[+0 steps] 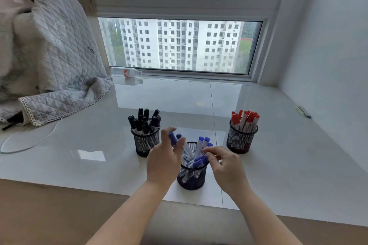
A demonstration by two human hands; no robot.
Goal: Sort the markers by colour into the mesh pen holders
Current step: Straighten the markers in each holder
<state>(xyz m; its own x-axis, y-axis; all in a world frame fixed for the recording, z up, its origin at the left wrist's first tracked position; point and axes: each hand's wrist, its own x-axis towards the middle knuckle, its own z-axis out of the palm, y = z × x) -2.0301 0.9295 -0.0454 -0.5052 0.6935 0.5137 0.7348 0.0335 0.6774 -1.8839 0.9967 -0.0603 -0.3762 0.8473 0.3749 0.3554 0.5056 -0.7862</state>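
Note:
Three black mesh pen holders stand on the white sill. The left holder (146, 143) carries several black markers (144, 120). Red markers (245, 120) fill the right holder (241, 142). The near middle holder (192, 177) contains blue markers (202, 148). My left hand (165, 160) grips blue markers (172, 137) just left of and above the middle holder's rim. My right hand (225, 165) hovers over that holder's right side, its curled fingertips touching or pinching a blue marker cap (201, 158) inside.
A quilted blanket (57, 61) is piled at the left, with a white cable (29, 141) trailing over the sill. A plastic bottle (127, 72) lies by the window frame. A few pens (302, 111) lie along the right wall.

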